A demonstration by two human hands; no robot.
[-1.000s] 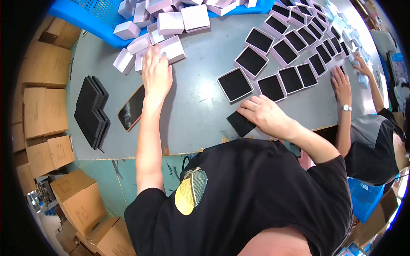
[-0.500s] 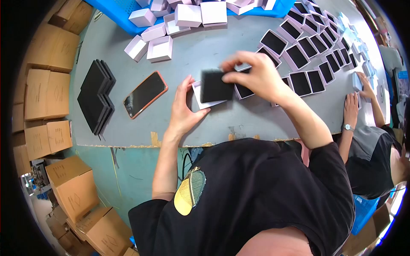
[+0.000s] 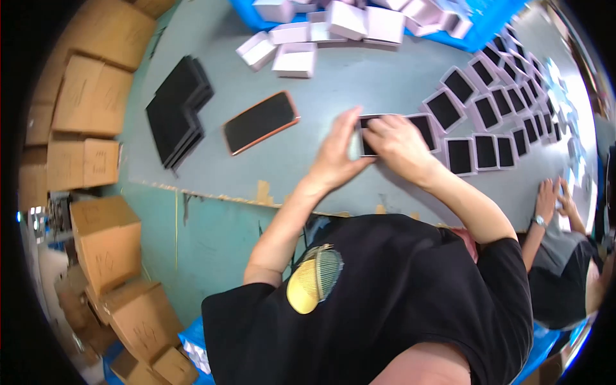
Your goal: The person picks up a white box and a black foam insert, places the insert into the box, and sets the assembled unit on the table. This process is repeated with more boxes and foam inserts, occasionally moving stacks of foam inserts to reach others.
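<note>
A small pale box (image 3: 368,151) with a black insert inside lies on the grey table (image 3: 276,176). My left hand (image 3: 337,151) holds its left side, thumb along the near edge and fingers at the far corner. Over the box, the bunched fingers of my right hand (image 3: 398,142) press on the black insert; anything beneath them is hidden. Another box with a black insert (image 3: 426,131) touches it on the right. To the left lie a phone in an orange case (image 3: 261,122) and a stack of black inserts (image 3: 176,115).
Blue bin (image 3: 478,42) with open pale boxes at the back. Loose empty boxes (image 3: 295,59) sit before it. Many boxes with black inserts (image 3: 459,156) spread right. A co-worker's hands (image 3: 547,200) rest at the far right table edge. Cartons (image 3: 106,237) stand left, beyond the table.
The black insert that was in my right hand above the box is now inside it, with my right fingers on top. The whole view has shifted, with the table's things appearing displaced.
</note>
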